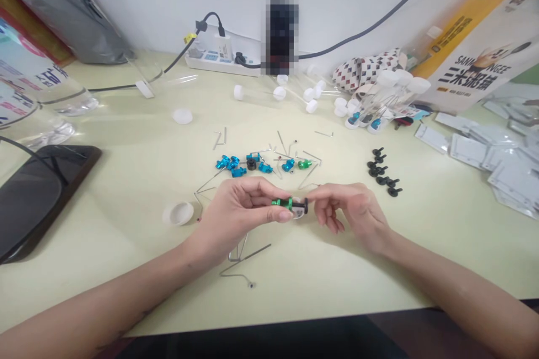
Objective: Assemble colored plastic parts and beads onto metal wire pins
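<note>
My left hand (238,207) pinches a small green metal fitting (286,203) between thumb and fingers. A black screw (305,206) with a wide head sticks out of its right end. Close against that head is the index fingertip of my right hand (353,212); whether it touches, I cannot tell. The other right fingers curl loosely and hold nothing visible. Just beyond my hands lie several blue metal fittings (238,171), a black one (251,164) and a green one (304,164). Thin bent metal rods (240,261) are scattered around them and by my left wrist.
Several black screws (382,180) lie to the right. A white cap (180,213) is left of my hand. Clear tubes with white caps (279,93) lie at the back, near a power strip (206,60). Flat packets (469,151) stand right; a dark device (46,196), left.
</note>
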`<state>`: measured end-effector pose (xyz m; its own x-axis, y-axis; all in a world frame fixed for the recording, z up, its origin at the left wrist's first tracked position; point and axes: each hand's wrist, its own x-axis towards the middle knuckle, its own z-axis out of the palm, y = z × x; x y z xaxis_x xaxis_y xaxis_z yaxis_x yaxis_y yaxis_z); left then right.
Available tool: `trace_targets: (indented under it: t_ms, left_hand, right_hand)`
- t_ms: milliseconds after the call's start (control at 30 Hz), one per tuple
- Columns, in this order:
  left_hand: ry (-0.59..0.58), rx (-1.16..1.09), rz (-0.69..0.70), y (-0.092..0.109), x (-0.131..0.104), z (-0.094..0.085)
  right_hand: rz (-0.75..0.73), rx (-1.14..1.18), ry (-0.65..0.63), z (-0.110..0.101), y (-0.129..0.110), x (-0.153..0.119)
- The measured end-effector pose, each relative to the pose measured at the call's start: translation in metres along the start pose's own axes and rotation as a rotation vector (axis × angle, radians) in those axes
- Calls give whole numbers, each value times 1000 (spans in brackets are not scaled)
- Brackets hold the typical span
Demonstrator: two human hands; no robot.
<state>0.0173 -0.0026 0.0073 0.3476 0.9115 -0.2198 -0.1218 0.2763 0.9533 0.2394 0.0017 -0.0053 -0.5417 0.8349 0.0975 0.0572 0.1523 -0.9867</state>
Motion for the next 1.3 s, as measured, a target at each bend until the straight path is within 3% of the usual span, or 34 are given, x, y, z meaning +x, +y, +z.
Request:
trace_targets:
  t_ms: [867,1300]
  left_hand:
    - [75,7,31,1,1,0]
    - [40,-11,11,1,2,-2]
  right_hand:
    - [-25,-40,46,1,-2,0]
    - [-40,-43,13,0,-1,-1]
